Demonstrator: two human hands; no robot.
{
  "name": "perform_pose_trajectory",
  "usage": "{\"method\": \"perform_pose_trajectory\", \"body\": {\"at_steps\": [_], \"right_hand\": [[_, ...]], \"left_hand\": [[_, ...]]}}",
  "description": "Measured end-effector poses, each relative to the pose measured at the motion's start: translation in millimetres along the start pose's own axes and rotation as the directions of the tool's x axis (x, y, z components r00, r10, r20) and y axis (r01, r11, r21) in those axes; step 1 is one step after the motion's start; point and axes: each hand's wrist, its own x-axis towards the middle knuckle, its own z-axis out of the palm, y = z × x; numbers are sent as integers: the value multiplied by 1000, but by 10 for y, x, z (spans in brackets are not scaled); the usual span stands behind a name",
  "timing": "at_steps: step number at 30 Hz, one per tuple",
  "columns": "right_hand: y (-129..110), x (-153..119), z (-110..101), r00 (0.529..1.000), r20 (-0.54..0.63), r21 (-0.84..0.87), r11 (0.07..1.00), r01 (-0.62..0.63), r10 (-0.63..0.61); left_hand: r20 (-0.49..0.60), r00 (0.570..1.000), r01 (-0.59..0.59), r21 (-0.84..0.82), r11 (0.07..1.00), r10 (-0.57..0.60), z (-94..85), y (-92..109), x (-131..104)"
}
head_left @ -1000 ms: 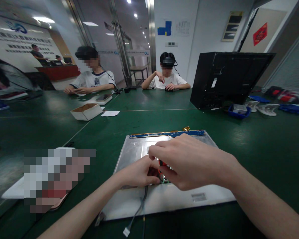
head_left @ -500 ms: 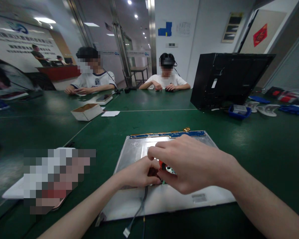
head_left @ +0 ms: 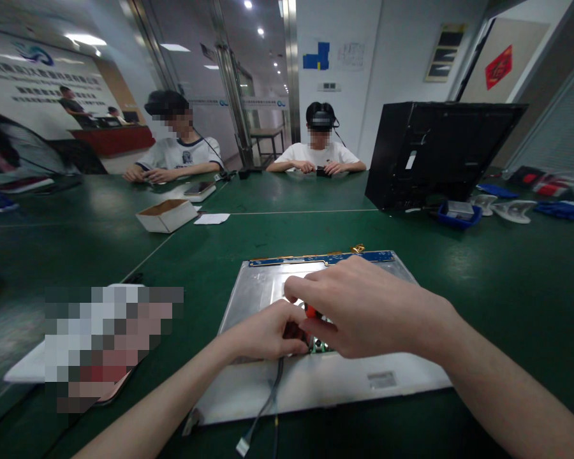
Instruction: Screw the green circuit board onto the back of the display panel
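A flat metal-backed display panel (head_left: 253, 290) lies in front of me, with a narrow blue circuit strip (head_left: 382, 256) along its far edge. My right hand (head_left: 368, 309) is closed round the red-and-black handle of a screwdriver (head_left: 310, 311), above a small green circuit board (head_left: 320, 345). The screwdriver's tip is hidden. Beside it, my left hand (head_left: 268, 330) rests on the panel, thumb and fingers drawn together at the board's left side; what they grip is hidden. A dark cable (head_left: 269, 403) with a white plug trails off the near edge.
The panel is on a green table (head_left: 287, 229). A large black monitor (head_left: 440, 150) stands at the far right, near a blue tray (head_left: 459, 215). An open white box (head_left: 167, 217) sits left. Two people (head_left: 318, 150) work across the table.
My right hand has shifted and turned slightly upward with the screwdriver, so more of the green board shows beneath it. My left hand stays in place.
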Motion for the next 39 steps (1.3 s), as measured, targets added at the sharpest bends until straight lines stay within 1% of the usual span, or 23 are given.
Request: {"method": "perform_pose_trajectory", "body": {"at_steps": [5, 11, 15, 22, 26, 30, 39], "right_hand": [[-2, 4, -13, 1000, 23, -5, 1000, -21, 21], [-11, -22, -24, 999, 9, 44, 998, 40, -41], [-18, -23, -23, 999, 17, 53, 997, 50, -51], [-8, 9, -4, 999, 30, 28, 1000, 10, -11], [-12, 10, 1, 1000, 17, -8, 1000, -2, 3], [-13, 12, -3, 1000, 20, -12, 1000, -7, 7], [-15, 7, -20, 999, 11, 32, 999, 41, -41]], "left_hand": [[7, 1000, 15, 13, 1000, -15, 4, -23, 0], [-6, 1000, 28, -11, 1000, -28, 17, -18, 11], [-5, 999, 48, -17, 999, -48, 22, -14, 5], [17, 999, 33, -9, 999, -33, -7, 22, 1], [-1, 999, 37, 32, 999, -37, -15, 47, -2], [-8, 1000, 16, 44, 999, -16, -7, 34, -4], [10, 1000, 24, -3, 1000, -24, 0, -6, -3]]}}
